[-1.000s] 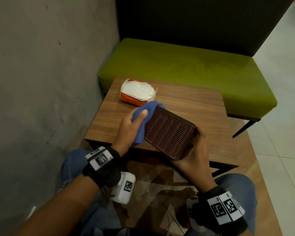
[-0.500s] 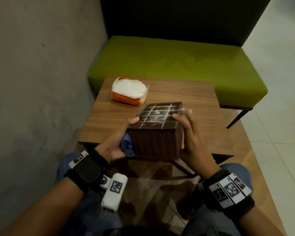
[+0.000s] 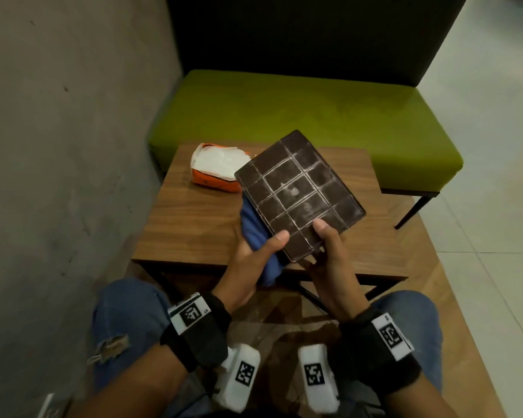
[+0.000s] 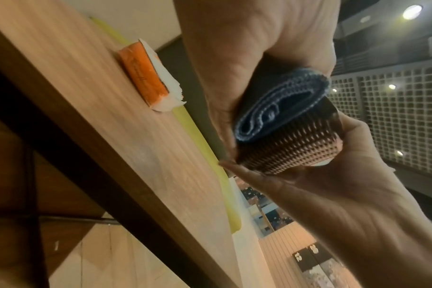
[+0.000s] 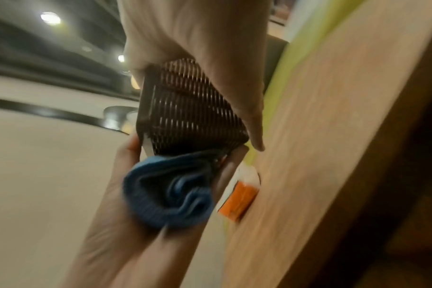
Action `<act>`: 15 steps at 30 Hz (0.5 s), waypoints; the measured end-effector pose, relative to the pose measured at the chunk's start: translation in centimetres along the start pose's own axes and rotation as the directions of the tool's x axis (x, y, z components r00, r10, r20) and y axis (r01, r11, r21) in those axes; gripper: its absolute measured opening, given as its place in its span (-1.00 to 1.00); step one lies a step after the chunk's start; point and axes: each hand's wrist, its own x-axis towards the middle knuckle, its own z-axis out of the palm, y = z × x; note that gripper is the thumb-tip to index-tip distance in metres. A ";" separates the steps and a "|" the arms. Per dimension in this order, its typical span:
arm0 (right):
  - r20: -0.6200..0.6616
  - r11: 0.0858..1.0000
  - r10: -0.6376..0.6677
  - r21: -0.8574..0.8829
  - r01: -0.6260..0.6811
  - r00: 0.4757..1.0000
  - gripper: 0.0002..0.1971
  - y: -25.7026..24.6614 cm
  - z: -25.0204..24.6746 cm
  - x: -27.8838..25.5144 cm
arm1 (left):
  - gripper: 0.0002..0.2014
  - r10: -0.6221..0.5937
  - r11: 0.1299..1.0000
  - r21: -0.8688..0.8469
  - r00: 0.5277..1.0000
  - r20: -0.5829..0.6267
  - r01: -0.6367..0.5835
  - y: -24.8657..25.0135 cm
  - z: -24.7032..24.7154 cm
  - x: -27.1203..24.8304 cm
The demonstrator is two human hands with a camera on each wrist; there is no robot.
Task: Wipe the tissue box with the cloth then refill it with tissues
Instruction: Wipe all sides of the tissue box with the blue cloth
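Note:
The dark woven tissue box [image 3: 299,194] is held in the air above the wooden table [image 3: 194,224], its dusty gridded bottom turned up toward me. My left hand [image 3: 254,254] holds the bunched blue cloth [image 3: 254,233] against the box's left side, thumb on the box's bottom face. My right hand [image 3: 326,251] grips the box's near corner, thumb on top. The wrist views show the cloth [image 4: 281,103] [image 5: 170,191] pressed on the woven wall [image 4: 294,148] [image 5: 192,113]. An orange tissue pack [image 3: 221,167] with white tissues showing lies on the table behind.
A green bench seat [image 3: 299,116] with a dark backrest stands past the table. A grey wall [image 3: 58,146] runs close on the left. Tiled floor [image 3: 495,176] opens to the right. My knees in jeans [image 3: 127,321] sit under the table's near edge.
The box has been lifted and turned so its gridded bottom faces up and tilts away. The cloth moved along its left side, and both thumbs now lie on the bottom face.

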 end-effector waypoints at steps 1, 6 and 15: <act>-0.035 0.996 -0.055 -0.071 0.052 0.998 -0.12 -0.4 -0.2 0.3 | -0.58 0.005 0.999 0.035 1.000 -0.013 -0.005 -0.2 -0.1 -0.1; -0.138 0.980 -0.130 -0.166 0.106 0.982 -0.07 -2.0 -1.5 0.9 | -0.31 0.161 0.969 0.233 0.925 -0.343 -0.082 0.0 -3.2 0.4; -0.261 0.976 -0.143 -0.196 0.093 0.955 0.09 -0.9 0.4 1.4 | -0.46 0.494 0.118 0.719 0.668 0.556 -0.685 0.9 -0.1 -1.7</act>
